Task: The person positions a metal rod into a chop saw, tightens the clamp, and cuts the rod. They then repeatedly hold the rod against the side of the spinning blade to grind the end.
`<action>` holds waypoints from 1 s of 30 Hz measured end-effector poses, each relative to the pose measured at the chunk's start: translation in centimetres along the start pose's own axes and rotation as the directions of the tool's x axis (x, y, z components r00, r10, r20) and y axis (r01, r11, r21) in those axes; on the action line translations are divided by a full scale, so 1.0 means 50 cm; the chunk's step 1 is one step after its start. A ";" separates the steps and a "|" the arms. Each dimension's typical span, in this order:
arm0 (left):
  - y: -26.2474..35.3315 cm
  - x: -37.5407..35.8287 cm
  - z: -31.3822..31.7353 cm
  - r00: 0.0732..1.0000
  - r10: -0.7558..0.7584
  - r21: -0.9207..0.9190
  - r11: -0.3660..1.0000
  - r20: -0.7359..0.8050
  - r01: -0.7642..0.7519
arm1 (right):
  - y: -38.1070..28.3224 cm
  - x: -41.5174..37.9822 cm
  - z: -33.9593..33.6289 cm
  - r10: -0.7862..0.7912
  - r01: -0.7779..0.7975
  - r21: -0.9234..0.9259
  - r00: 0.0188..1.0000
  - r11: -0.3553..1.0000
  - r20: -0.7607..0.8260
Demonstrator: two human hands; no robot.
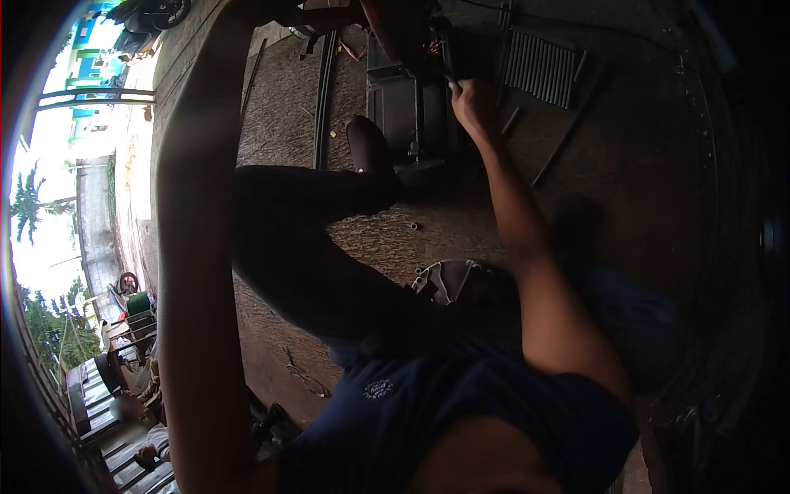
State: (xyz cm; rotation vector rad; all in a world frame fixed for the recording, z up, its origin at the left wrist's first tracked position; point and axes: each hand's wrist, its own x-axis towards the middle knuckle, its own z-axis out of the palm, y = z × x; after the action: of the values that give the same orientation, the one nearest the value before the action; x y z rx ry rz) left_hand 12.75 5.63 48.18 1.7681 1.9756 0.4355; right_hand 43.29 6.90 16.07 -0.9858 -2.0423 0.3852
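Observation:
A machine with a red arm (391,33) and a dark base (387,107) stands on the floor at the top centre. At its right side my right hand (473,100) is closed on a thin dark handle-like part, partly hidden by the fingers. My left arm (197,206) reaches up along the left of the view towards the red part. The left hand lies in darkness at the top edge, its fingers hidden. A small orange glow shows inside the machine, near the red arm.
Right of the machine lie a ribbed metal panel (541,67) and a long dark bar (568,132). Long rails (326,103) lie left of it. A small ring (415,226) and a round metal part (448,280) are near my legs. A person (152,449) appears at lower left.

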 end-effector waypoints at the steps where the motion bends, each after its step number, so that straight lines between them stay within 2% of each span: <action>1: -0.008 0.003 0.001 0.999 -0.030 -0.324 0.946 -0.020 0.022 | -0.004 0.000 0.000 0.043 -0.042 -0.016 0.997 0.999 0.057; 2: -0.013 0.010 -0.004 0.999 -0.031 -0.324 0.946 -0.023 0.022 | -0.008 0.001 -0.001 0.040 -0.039 -0.016 0.998 0.999 0.057; 3: -0.018 0.017 -0.009 0.977 -0.213 -0.528 0.830 -0.001 0.181 | -0.011 0.001 -0.002 0.055 -0.055 0.000 0.998 0.998 0.043; 4: -0.025 0.027 -0.012 0.923 -0.379 -0.698 0.645 0.062 0.311 | -0.013 0.000 -0.003 0.072 -0.072 0.015 0.997 0.997 0.030; 5: -0.034 0.034 -0.013 0.924 -0.377 -0.700 0.644 0.061 0.309 | -0.014 -0.002 -0.003 0.070 -0.070 0.013 0.997 0.997 0.029; 7: -0.038 0.034 -0.011 0.960 -0.279 -0.638 0.732 0.039 0.239 | -0.017 -0.004 -0.003 0.011 -0.010 0.017 0.998 1.000 -0.059; 11: -0.029 0.020 -0.008 0.961 -0.273 -0.702 0.678 0.032 0.216 | -0.023 -0.007 -0.002 0.065 -0.065 0.009 0.998 0.998 -0.013; 12: -0.029 0.019 -0.008 0.989 -0.144 -0.466 0.877 -0.020 0.118 | -0.024 -0.010 -0.003 0.063 -0.062 0.021 0.998 0.998 -0.024; 13: -0.023 0.016 -0.008 1.000 -0.004 -0.186 0.983 -0.030 -0.002 | -0.025 -0.012 -0.004 0.060 -0.059 0.032 0.998 0.998 -0.035; 14: -0.016 0.015 -0.007 1.000 -0.004 -0.187 0.982 -0.031 -0.002 | -0.025 -0.010 -0.005 0.059 -0.058 0.031 0.998 0.998 -0.034; 16: 0.002 0.015 0.000 0.967 -0.247 -0.553 0.815 -0.063 0.172 | -0.027 -0.009 -0.011 0.061 -0.061 0.033 0.998 0.998 -0.017; 17: 0.012 0.012 0.001 0.967 -0.247 -0.554 0.815 -0.063 0.172 | -0.029 -0.008 -0.016 0.061 -0.061 0.032 0.998 0.998 -0.016; 19: 0.017 0.010 0.000 1.000 0.021 -0.339 0.940 -0.014 -0.024 | -0.032 -0.007 -0.022 0.067 -0.067 0.046 0.998 0.997 0.006; 20: 0.011 0.010 -0.001 1.000 0.020 -0.340 0.940 -0.015 -0.024 | -0.033 -0.007 -0.021 0.066 -0.066 0.046 0.998 0.997 0.007; 22: -0.004 0.009 -0.001 0.982 0.174 0.041 0.984 -0.077 -0.172 | -0.031 -0.007 -0.021 0.091 -0.094 0.068 0.995 0.993 0.045; 23: -0.011 0.013 -0.003 0.982 0.175 0.041 0.984 -0.078 -0.172 | -0.029 -0.008 -0.019 0.090 -0.093 0.068 0.995 0.993 0.045; 24: -0.018 0.018 -0.006 0.959 0.284 0.265 0.926 -0.018 -0.269 | -0.028 -0.009 -0.017 0.100 -0.103 0.083 0.994 0.991 0.038; 25: -0.025 0.023 -0.008 0.926 0.372 0.466 0.809 0.066 -0.359 | -0.028 -0.010 -0.017 0.111 -0.114 0.098 0.993 0.989 0.033; 26: -0.041 0.034 -0.011 0.925 0.373 0.465 0.809 0.066 -0.359 | -0.031 -0.009 -0.021 0.111 -0.114 0.096 0.993 0.989 0.033; 27: -0.056 0.046 -0.016 0.994 0.069 -0.072 0.995 -0.090 -0.076 | -0.034 -0.009 -0.026 0.104 -0.107 0.106 0.994 0.989 0.033; 28: -0.048 0.045 -0.015 0.960 -0.275 -0.604 0.774 -0.052 0.189 | -0.033 -0.010 -0.027 0.097 -0.100 0.116 0.995 0.988 0.032; 29: -0.040 0.041 -0.014 0.960 -0.275 -0.605 0.773 -0.051 0.189 | -0.033 -0.009 -0.027 0.097 -0.100 0.115 0.995 0.988 0.032; 30: -0.033 0.038 -0.012 0.997 0.031 -0.069 0.997 -0.076 -0.036 | -0.032 -0.007 -0.026 0.089 -0.093 0.115 0.995 0.989 0.038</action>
State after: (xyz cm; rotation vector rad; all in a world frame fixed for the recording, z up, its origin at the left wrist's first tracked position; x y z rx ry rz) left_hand 10.89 7.34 47.62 1.7672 1.9583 0.5839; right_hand 43.63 5.50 17.59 -1.0090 -1.9849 0.5657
